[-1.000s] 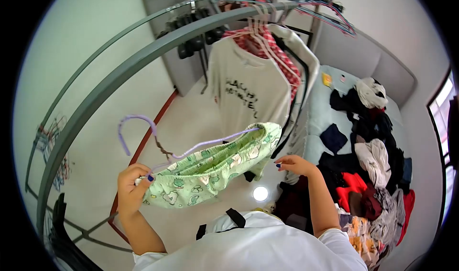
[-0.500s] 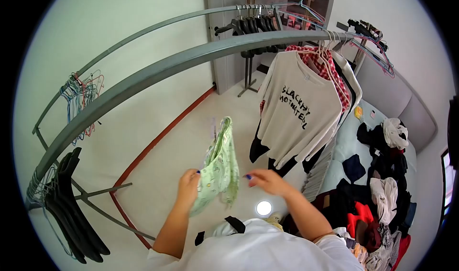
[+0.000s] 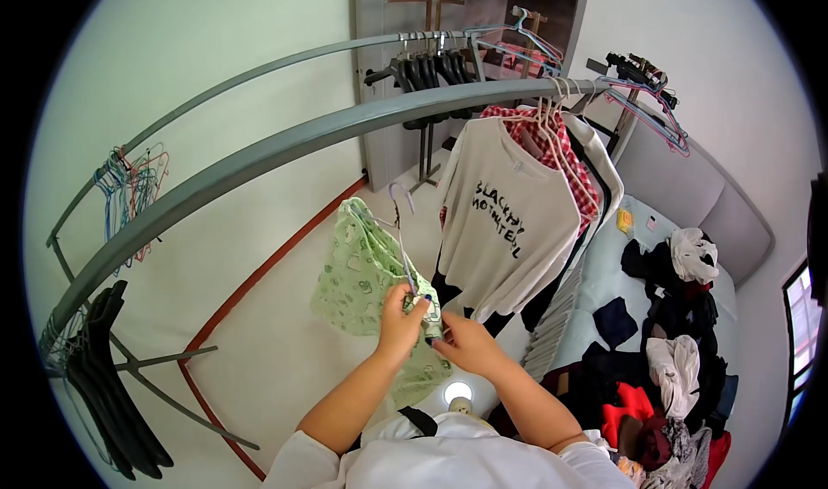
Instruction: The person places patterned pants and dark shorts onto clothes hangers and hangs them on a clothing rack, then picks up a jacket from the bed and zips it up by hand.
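A light green printed garment (image 3: 358, 269) hangs on a thin hanger (image 3: 398, 230), whose pale purple hook points up. My left hand (image 3: 398, 323) is closed on the garment and the hanger's near end, thumb on top. Right beside it, my right hand (image 3: 467, 346) pinches the garment's edge. The cloth spreads to the left of my hands, and part of it droops below them towards my lap. Its exact kind is hard to make out with the folds.
A curved grey clothes rail (image 3: 259, 148) arches in front of me. From it hang a white printed long-sleeved shirt (image 3: 509, 217) and black hangers (image 3: 108, 385). Thin wire hangers (image 3: 129, 187) cluster on the rear rail. Piled clothes (image 3: 664, 368) cover the bed at right.
My right hand has moved in and taken hold of the garment beside my left. My left hand has shifted right. The garment has turned, so its hanger hook now shows clearly.
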`<action>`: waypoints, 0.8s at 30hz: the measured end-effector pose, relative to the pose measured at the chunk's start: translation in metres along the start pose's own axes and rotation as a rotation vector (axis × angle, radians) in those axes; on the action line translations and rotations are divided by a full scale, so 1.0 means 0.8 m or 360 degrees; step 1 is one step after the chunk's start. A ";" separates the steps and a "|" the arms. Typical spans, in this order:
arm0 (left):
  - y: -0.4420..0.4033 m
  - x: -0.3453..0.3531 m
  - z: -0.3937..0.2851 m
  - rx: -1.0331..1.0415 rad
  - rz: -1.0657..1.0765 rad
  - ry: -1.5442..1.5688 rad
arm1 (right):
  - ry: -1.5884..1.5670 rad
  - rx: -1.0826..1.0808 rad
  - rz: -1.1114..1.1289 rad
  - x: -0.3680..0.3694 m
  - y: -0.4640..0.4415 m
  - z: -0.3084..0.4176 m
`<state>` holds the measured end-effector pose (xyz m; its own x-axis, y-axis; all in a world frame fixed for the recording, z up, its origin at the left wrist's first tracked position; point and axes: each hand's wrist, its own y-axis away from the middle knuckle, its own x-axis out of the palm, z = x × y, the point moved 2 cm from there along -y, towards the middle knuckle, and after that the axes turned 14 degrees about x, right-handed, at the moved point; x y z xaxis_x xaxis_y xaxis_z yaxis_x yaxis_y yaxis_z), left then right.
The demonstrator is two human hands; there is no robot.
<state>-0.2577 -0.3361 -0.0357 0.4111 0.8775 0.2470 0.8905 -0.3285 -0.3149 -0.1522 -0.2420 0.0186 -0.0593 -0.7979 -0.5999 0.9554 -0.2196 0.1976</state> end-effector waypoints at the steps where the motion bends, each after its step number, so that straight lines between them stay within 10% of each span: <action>1: -0.002 0.012 0.004 0.0130 0.0071 -0.0141 | 0.0164 -0.0066 -0.0216 -0.007 0.000 -0.009; 9: -0.027 0.119 -0.015 0.0486 0.0274 -0.0447 | 0.0398 -0.0116 -0.1195 -0.065 0.004 -0.066; 24: -0.132 0.049 0.092 0.0359 -0.0396 -0.0657 | -0.0219 0.0101 -0.0921 -0.232 -0.019 -0.165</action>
<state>-0.3499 -0.2417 -0.0604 0.0413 0.9988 -0.0279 0.8684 -0.0497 -0.4933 -0.1178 -0.0164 0.0246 -0.6058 -0.6031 -0.5190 0.7379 -0.6697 -0.0831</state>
